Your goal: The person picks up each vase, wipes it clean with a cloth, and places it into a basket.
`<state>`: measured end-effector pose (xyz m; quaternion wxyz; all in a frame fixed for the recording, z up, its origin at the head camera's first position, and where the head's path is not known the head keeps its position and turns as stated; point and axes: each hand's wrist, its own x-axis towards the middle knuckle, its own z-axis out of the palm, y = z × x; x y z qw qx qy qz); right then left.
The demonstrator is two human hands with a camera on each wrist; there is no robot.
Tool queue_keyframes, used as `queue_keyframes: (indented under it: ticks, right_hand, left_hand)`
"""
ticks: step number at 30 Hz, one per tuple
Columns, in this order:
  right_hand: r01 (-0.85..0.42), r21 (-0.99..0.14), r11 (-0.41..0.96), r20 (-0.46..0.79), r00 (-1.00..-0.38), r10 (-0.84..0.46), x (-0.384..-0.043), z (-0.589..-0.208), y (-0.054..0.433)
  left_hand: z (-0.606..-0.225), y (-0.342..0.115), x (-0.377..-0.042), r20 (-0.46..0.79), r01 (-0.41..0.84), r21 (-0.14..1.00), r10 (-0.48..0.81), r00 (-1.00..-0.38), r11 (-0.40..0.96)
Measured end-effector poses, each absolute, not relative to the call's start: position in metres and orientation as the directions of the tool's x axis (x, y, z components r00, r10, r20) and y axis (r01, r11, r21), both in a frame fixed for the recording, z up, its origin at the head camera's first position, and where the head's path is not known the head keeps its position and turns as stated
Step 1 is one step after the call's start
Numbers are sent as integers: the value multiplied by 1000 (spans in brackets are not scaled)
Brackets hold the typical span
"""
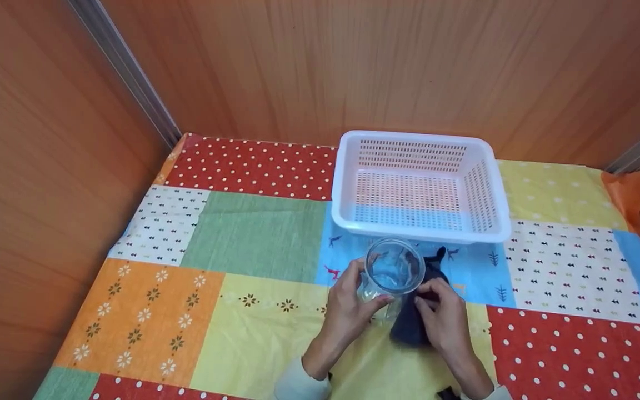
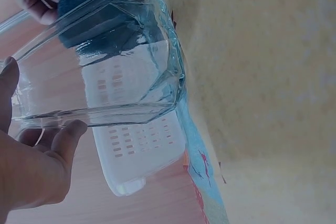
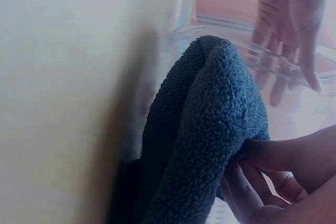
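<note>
A clear glass jar point(image 1: 392, 269), with a wide round mouth, is gripped by my left hand point(image 1: 348, 303) near its upper part. The left wrist view shows the jar point(image 2: 126, 61) with angled sides, thumb and fingers on either side of its mouth end. My right hand point(image 1: 445, 314) pinches a dark blue terry cloth point(image 1: 409, 325) just to the right of the jar. Folded and hanging down, the cloth point(image 3: 210, 114) fills the middle of the right wrist view, with the thumb and fingers of the right hand point(image 3: 278, 177) on its edge.
Behind the hands stands a white perforated plastic basket point(image 1: 420, 233). A patchwork cloth point(image 1: 259, 233) covers the table. Wood-grain panels point(image 1: 298, 72) rise at the back and sides. An orange piece of fabric point(image 1: 628, 194) lies at the right back corner.
</note>
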<state>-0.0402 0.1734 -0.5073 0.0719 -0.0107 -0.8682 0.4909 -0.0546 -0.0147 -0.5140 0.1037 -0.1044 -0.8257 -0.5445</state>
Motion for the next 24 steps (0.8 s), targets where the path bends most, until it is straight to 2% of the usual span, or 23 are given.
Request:
queue_keyframes:
  ticks: [5,10,24]
  right_hand:
    - [-103,-870,482,169,-981,97,-39,-485,171]
    - [-74,-882,466,137,-985,103,-38,-472,171]
    - [-93,-866,491,157,-983,92,-39,-502,171]
  left_hand:
    - [-515,-14,-54,288,287,878,56,-956,382]
    - [-515,-12,-54,301,299,872,57,-952,386]
    - [-515,-14,-55,295,292,874,55,-954,389]
